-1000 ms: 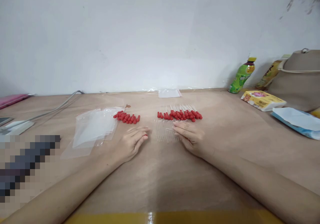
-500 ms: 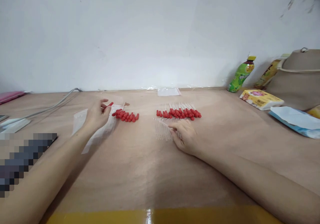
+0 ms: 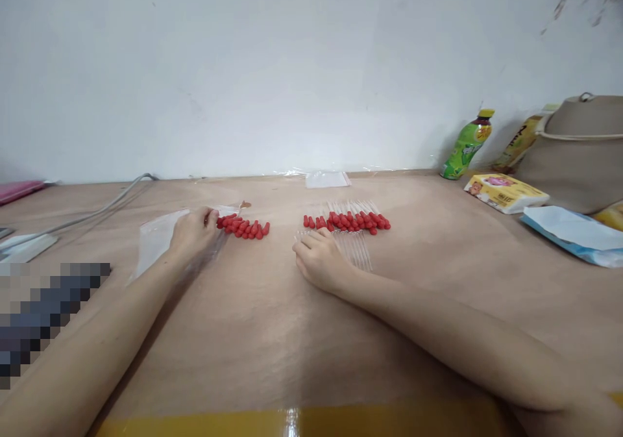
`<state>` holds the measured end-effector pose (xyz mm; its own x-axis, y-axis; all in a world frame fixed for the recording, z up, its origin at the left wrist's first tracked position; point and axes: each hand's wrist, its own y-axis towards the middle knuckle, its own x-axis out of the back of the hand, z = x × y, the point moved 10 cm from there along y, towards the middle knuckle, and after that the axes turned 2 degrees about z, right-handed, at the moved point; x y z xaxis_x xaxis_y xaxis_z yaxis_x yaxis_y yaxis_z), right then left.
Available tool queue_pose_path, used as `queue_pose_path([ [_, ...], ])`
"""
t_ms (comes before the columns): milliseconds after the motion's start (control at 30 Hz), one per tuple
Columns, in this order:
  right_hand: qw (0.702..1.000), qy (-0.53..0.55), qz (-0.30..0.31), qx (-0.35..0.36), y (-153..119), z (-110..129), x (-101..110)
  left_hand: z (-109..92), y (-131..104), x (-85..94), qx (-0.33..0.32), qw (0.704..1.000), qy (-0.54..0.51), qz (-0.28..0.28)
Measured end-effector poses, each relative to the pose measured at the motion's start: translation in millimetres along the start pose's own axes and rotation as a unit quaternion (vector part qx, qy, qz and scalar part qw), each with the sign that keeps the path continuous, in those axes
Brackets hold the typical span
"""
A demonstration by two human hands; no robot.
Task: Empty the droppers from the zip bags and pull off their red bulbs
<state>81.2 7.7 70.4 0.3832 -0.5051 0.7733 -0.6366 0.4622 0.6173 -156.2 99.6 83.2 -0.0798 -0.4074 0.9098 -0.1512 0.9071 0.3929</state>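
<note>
The left hand (image 3: 193, 232) was at red bulbs (image 3: 248, 228) and the right hand (image 3: 318, 260) over clear tubes (image 3: 357, 252), grips impossible to tell, where a careless brush could have scattered either.

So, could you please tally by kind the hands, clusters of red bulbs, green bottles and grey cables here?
Left hand and right hand: 2
Left bulb cluster and right bulb cluster: 2
Green bottle: 1
Grey cable: 1
Total: 6
</note>
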Motion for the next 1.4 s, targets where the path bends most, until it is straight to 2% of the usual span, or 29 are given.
queue_pose_path([
  [133,0.998,0.019,0.062,-0.019,2.2,2.0,-18.9,-10.6,-3.7,12.7,-0.045,0.997,-0.018,-0.061],
  [333,0.985,0.083,0.130,-0.075,0.7,-0.9,-24.0,-28.6,-16.6,36.4,-0.069,0.983,-0.007,-0.171],
  [433,0.982,0.096,0.147,-0.074,0.1,-0.2,-26.0,-44.3,-26.7,44.4,-0.102,0.973,-0.020,-0.207],
  [500,0.980,0.101,0.154,-0.076,-0.6,0.1,-27.9,-61.6,-38.5,48.2,-0.141,0.964,-0.055,-0.217],
  [567,0.981,0.105,0.145,-0.081,-0.5,-0.6,-26.3,-86.9,-54.9,47.2,-0.200,0.955,-0.110,-0.191],
  [633,0.982,0.111,0.117,-0.094,0.7,-5.4,-19.5,-115.8,-73.3,37.1,-0.252,0.948,-0.161,-0.113],
  [733,0.981,0.108,0.074,-0.146,2.2,-28.2,-4.9,-146.7,-100.2,20.3,-0.276,0.941,-0.197,-0.015],
  [800,0.975,0.081,0.067,-0.197,1.0,-52.8,1.8,-156.5,-111.1,4.5,-0.268,0.938,-0.211,0.054],
  [867,0.963,0.042,0.070,-0.255,-2.8,-79.8,5.5,-158.7,-115.9,-12.0,-0.253,0.933,-0.228,0.119],
  [933,0.951,0.015,0.069,-0.301,-7.3,-101.6,6.5,-157.7,-116.3,-24.0,-0.242,0.924,-0.247,0.161],
  [1000,0.946,-0.001,0.069,-0.318,-9.6,-112.6,4.1,-157.3,-115.2,-30.3,-0.247,0.916,-0.260,0.179],
  [1100,0.949,-0.019,0.069,-0.306,-8.6,-113.6,-1.8,-159.1,-114.7,-33.0,-0.266,0.909,-0.264,0.185],
  [1267,0.950,-0.026,0.081,-0.302,-7.7,-111.1,-10.7,-163.3,-116.6,-27.2,-0.290,0.902,-0.272,0.166],
  [1400,0.943,-0.022,0.084,-0.321,-7.5,-114.0,-11.6,-162.0,-115.9,-24.8,-0.282,0.905,-0.278,0.157],
])
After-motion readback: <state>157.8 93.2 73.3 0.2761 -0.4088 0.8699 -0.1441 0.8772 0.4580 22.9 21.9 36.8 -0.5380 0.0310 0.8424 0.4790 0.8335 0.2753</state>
